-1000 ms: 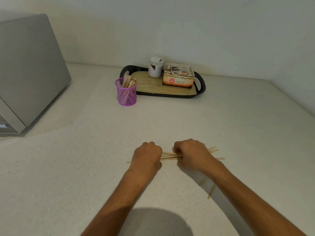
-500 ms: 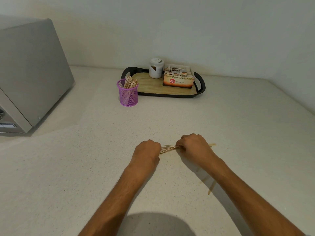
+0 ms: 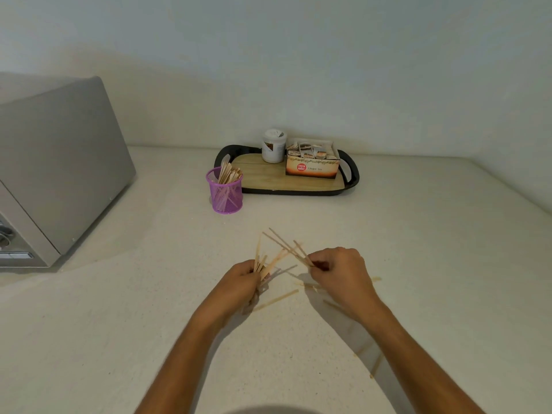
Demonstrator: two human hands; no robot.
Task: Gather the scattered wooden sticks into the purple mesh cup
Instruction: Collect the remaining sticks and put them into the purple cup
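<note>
On the near half of a pale speckled counter (image 3: 418, 234), both hands work just above the surface, close together but not touching. Left hand (image 3: 243, 282) closed around a small bunch of wooden sticks (image 3: 259, 258); their tips fan upward and toward the far side, some tilted right. Right hand (image 3: 340, 271) pinches a second fan of sticks (image 3: 283, 243) between thumb and fingers; these splay toward the far left and cross over the tips of the left bunch. Whether the two bunches touch, I cannot tell.

Loose sticks remain flat on the counter: one (image 3: 276, 299) lying between the hands, angled from near left to far right; a short pale piece (image 3: 377, 278) poking out just right of the right hand; one more (image 3: 375, 367) near the right forearm, partly in its shadow. A few others under the right hand are blurred.

Purple mesh cup (image 3: 225, 191) stands upright at the far centre-left, well apart from the hands, with many sticks already standing in it. Just beside it on the right, a black-rimmed tray (image 3: 352, 174) with a wood-look floor carries a white tub (image 3: 273, 146) and an open tea box (image 3: 312, 162). A grey appliance (image 3: 56, 162) sits at far left.
</note>
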